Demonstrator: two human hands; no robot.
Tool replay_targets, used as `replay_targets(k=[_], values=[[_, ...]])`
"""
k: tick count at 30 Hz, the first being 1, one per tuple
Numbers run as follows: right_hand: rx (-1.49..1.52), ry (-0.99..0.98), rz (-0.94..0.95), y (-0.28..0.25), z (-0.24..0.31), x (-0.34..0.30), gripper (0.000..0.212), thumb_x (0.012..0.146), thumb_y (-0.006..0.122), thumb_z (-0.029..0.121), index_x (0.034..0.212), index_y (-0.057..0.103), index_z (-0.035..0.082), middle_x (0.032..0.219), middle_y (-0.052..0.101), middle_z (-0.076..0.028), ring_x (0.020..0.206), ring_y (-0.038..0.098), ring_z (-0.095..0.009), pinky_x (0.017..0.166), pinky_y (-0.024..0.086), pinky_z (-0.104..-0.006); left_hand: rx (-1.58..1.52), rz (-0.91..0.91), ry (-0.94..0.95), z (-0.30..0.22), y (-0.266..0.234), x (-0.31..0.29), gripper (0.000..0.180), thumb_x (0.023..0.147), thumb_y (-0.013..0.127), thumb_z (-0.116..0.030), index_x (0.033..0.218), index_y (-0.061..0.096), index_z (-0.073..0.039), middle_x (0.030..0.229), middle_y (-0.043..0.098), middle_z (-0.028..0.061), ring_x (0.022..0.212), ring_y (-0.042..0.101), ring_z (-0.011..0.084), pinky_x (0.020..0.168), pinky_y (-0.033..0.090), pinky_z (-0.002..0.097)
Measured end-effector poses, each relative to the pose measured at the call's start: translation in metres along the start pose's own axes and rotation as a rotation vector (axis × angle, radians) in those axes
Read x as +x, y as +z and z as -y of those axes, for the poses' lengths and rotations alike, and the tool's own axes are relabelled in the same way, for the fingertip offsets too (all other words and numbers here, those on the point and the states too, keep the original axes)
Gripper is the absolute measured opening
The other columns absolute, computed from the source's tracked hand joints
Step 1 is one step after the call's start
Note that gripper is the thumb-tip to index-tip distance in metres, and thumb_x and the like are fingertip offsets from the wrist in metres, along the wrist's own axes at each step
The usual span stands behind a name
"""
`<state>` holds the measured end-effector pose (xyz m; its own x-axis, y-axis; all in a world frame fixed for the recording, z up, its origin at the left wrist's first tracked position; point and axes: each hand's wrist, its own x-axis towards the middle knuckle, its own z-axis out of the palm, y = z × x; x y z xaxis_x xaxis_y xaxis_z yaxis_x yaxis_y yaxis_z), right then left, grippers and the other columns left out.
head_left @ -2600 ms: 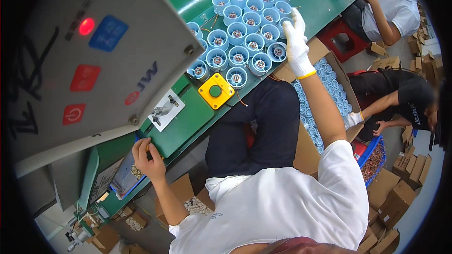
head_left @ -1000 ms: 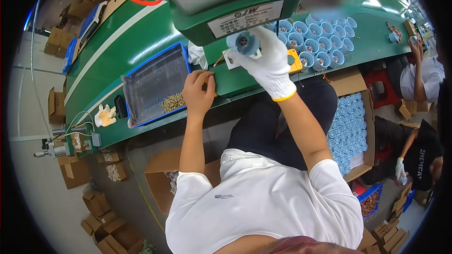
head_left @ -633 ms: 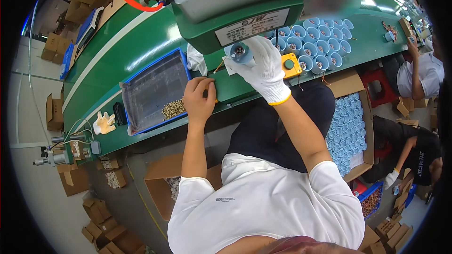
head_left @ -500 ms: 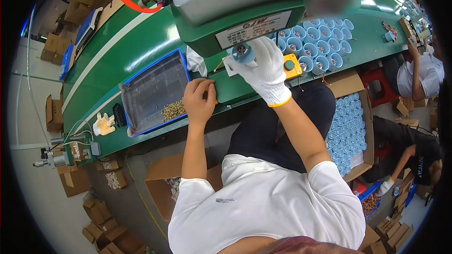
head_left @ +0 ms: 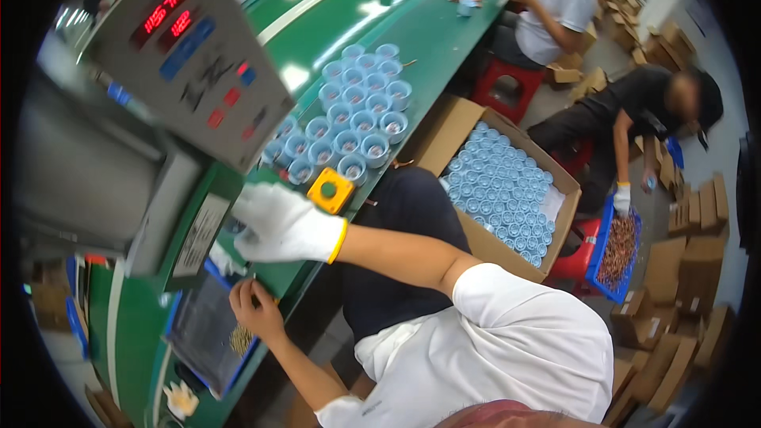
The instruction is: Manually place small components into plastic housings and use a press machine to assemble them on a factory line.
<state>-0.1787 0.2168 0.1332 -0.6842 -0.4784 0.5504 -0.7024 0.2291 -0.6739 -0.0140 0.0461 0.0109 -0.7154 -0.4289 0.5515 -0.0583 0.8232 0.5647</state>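
My right hand [head_left: 289, 222], in a white knit glove with a yellow cuff, is at the green head of a press machine [head_left: 194, 234]. The glove is smeared by motion, and only a bluish sliver of the light-blue cup [head_left: 235, 226] shows by its fingers. My bare left hand [head_left: 255, 309] rests at the bench edge with fingers curled, a bit of yellow showing beside it. What it grips is hidden. Next to it lies a blue-rimmed tray [head_left: 184, 319] with small brass-coloured parts [head_left: 240, 341]. A yellow box with a green button [head_left: 330, 190] stands beyond my right hand.
Rows of light-blue cups [head_left: 349, 115] stand on the green bench [head_left: 432, 40]. A carton [head_left: 432, 139] of more cups sits to the right. Two people work farther right, one near a blue bin [head_left: 610, 289] of copper-coloured parts. A spare glove [head_left: 181, 400] lies at lower left.
The view has swung to the right, showing more of the cup rows, carton and co-workers. Both hands keep about the same places at the press and bench edge.
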Motion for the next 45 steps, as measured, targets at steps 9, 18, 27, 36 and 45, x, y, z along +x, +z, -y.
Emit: replay_targets(k=[9, 18, 27, 36, 45], values=[[0.076, -0.033, -0.151, -0.005, -0.021, -0.011, 0.033, 0.08, 0.078, 0.023, 0.105, 0.067, 0.005, 0.107, 0.07, -0.016, 0.09, 0.071, -0.039, 0.076, 0.059, -0.0448, -0.013, 0.051, -0.004, -0.013, 0.013, 0.015, 0.014, 0.099, 0.064, -0.01, 0.101, 0.072, 0.001, 0.103, 0.07, 0.0132, 0.089, 0.069, 0.0298, 0.075, 0.053, 0.0378], [0.045, -0.18, -0.094, -0.004, -0.028, -0.013, 0.029, 0.08, 0.078, 0.022, 0.1, 0.069, 0.004, 0.116, 0.068, -0.015, 0.09, 0.071, -0.036, 0.078, 0.059, -0.0436, 0.005, 0.028, 0.044, -0.006, 0.013, 0.012, 0.015, 0.099, 0.062, -0.01, 0.101, 0.073, 0.001, 0.103, 0.068, 0.0133, 0.089, 0.067, 0.0309, 0.075, 0.052, 0.0405], [0.0, -0.224, -0.137, 0.001, -0.034, -0.017, 0.031, 0.082, 0.079, 0.026, 0.104, 0.068, 0.007, 0.122, 0.067, -0.015, 0.096, 0.071, -0.035, 0.079, 0.059, -0.0432, 0.006, 0.029, 0.052, -0.007, 0.012, 0.012, 0.014, 0.099, 0.063, -0.009, 0.1, 0.071, 0.003, 0.101, 0.07, 0.0145, 0.092, 0.069, 0.0326, 0.082, 0.054, 0.0408], [-0.133, -0.201, 0.0, -0.007, -0.029, -0.014, 0.032, 0.086, 0.075, 0.033, 0.106, 0.069, 0.009, 0.125, 0.065, -0.013, 0.1, 0.07, -0.032, 0.08, 0.058, -0.0434, 0.022, 0.041, 0.049, -0.006, 0.011, 0.012, 0.015, 0.099, 0.062, -0.009, 0.1, 0.071, 0.003, 0.102, 0.07, 0.0149, 0.092, 0.069, 0.0331, 0.082, 0.054, 0.041], [-0.154, -0.102, 0.077, -0.011, -0.021, -0.013, 0.028, 0.082, 0.076, 0.03, 0.1, 0.074, 0.009, 0.122, 0.067, -0.011, 0.101, 0.07, -0.03, 0.084, 0.057, -0.0436, 0.016, 0.023, 0.07, -0.006, 0.011, 0.012, 0.015, 0.099, 0.062, -0.009, 0.099, 0.072, 0.003, 0.102, 0.069, 0.0149, 0.09, 0.068, 0.033, 0.077, 0.053, 0.0421]])
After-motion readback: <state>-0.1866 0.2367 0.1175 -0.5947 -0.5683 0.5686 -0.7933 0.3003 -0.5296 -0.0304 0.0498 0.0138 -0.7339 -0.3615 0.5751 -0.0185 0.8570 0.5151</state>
